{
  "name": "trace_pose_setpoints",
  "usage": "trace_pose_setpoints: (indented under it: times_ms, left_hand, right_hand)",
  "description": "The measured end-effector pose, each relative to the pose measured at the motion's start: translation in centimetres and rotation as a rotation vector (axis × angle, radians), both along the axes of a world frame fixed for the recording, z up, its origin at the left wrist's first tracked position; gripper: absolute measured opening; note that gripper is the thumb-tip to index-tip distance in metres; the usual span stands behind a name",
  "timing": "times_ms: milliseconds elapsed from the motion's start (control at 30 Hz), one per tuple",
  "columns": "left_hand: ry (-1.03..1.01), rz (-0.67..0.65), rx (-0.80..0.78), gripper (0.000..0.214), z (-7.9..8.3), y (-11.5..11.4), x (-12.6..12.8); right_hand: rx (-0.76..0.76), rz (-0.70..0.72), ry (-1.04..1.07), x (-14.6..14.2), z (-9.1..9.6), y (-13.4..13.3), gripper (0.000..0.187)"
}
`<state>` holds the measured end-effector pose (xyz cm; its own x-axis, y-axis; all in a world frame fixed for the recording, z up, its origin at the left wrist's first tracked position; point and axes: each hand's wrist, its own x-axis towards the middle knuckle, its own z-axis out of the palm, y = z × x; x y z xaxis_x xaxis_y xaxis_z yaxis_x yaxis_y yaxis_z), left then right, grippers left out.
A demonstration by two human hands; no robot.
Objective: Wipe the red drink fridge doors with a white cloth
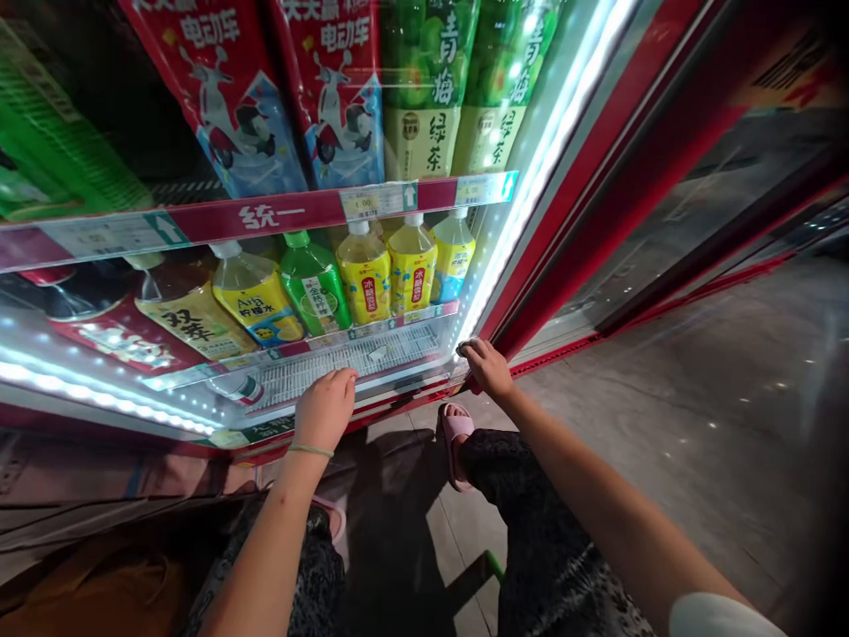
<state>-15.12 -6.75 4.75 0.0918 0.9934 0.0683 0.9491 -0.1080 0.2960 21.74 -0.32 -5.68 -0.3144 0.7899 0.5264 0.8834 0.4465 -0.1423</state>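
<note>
My left hand (326, 407), with a thin band on its wrist, is closed in front of the lower part of a lit drinks cooler (404, 385). Its fingertips are curled out of sight, so whatever they hold, if anything, is hidden. My right hand (489, 364) is closed around a small dark object (466, 347) at the cooler's lower right corner, beside the bright light strip (544, 150). Behind my hands, a lower shelf carries yellow-labelled bottles (364, 274), a green bottle (315, 287) and darker drinks. A white wire rack (345, 363) lies beneath that shelf.
Above, a red shelf edge (258, 217) with price tags bears red-and-blue cartons (338, 97) and green tea bottles (428, 97). A red-framed glass panel (597, 203) stands to the right. Grey tiled floor (690, 416) lies below, with my pink slippers (455, 433) on it.
</note>
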Motion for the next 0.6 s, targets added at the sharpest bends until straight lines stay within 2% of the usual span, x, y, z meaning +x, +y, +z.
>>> trace_pose_setpoints:
  times_ms: [133, 300, 500, 600]
  left_hand:
    - [0.027, -0.049, -0.023, 0.035, -0.3, 0.2, 1.3]
    - [0.041, -0.09, -0.035, 0.035, -0.6, 0.4, 2.4]
    - [0.074, -0.139, -0.056, 0.034, -0.8, 0.3, 3.6]
    - [0.091, -0.15, -0.082, 0.034, -0.8, 0.2, 3.9]
  right_hand:
    - [0.039, -0.108, 0.15, -1.2, -0.4, 0.1, 0.02]
    - [0.148, -0.281, 0.349, -1.3, 0.9, 1.7, 0.024]
    - [0.107, -0.149, 0.33, -1.5, 0.7, 1.3, 0.014]
    - [0.101, -0.148, 0.338, -2.0, 0.9, 1.0, 0.016]
